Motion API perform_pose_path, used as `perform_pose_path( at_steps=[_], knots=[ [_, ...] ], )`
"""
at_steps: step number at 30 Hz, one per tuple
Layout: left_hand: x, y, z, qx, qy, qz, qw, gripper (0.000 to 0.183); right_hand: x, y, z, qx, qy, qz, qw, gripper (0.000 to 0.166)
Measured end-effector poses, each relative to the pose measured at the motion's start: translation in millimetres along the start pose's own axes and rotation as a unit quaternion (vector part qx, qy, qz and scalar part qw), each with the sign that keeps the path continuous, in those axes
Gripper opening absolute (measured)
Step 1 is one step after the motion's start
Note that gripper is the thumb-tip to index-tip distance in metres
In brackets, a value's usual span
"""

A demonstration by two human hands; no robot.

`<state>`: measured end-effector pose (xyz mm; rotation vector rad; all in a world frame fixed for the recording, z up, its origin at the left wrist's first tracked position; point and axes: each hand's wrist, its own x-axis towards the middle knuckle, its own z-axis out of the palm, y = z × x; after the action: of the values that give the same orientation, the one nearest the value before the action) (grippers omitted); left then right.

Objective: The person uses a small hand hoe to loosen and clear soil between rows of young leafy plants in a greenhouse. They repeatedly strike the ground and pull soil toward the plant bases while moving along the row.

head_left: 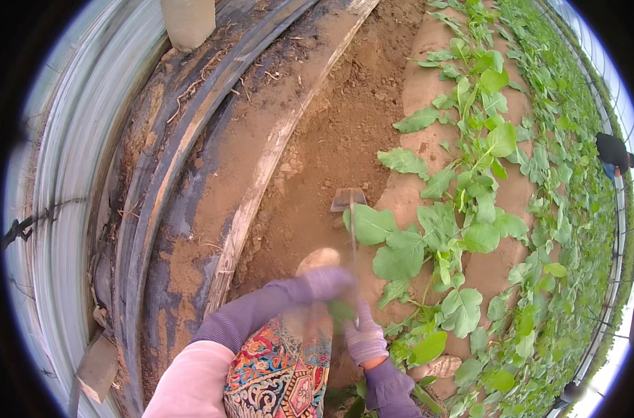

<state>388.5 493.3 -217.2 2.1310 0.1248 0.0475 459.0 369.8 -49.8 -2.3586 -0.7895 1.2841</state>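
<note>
A hoe with a small metal blade [348,200] and a long thin handle reaches forward from me, its blade on the brown soil at the left edge of the leafy plants [400,251]. My right hand [366,339], in a light purple glove, is closed around the handle's near part. My left hand [330,282], gloved too, is blurred beside the handle; whether its fingers grip the handle cannot be made out. A blurred green leaf [341,310] shows just below the left hand. Beneath my arms are patterned trousers [280,366] and a light-coloured shoe tip [322,257].
A weathered wooden board [254,198] runs along the soil's left side, with dark sheeting [178,292] beyond it. Concrete blocks [98,368] stand by the plastic greenhouse wall [66,209]. Rows of plants fill the right, where another person in dark clothing [612,151] is bent over.
</note>
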Motion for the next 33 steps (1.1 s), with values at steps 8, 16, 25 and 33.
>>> perform_pose_path(
  at_steps=[8, 16, 25, 33],
  knots=[
    [1.7, 8.0, -23.6, 0.026, -0.014, -0.028, 0.999, 0.018, 28.2, -45.8, -14.3, -0.029, 0.037, 0.044, 0.998, 0.057],
    [5.1, 13.1, -24.3, -0.054, -0.02, -0.055, 0.997, 0.018, 26.1, -11.6, 6.4, 0.017, 0.002, -0.032, 0.999, 0.063],
    [16.3, 32.7, -40.1, 0.07, -0.139, -0.068, 0.985, 0.017, 39.5, -25.8, -6.0, 0.013, 0.013, 0.003, 1.0, 0.061],
    [-4.4, -88.0, 70.6, -0.387, 0.107, -0.211, 0.891, 0.027, 95.3, -37.9, 11.6, 0.077, 0.077, -0.067, 0.992, 0.061]
  ],
)
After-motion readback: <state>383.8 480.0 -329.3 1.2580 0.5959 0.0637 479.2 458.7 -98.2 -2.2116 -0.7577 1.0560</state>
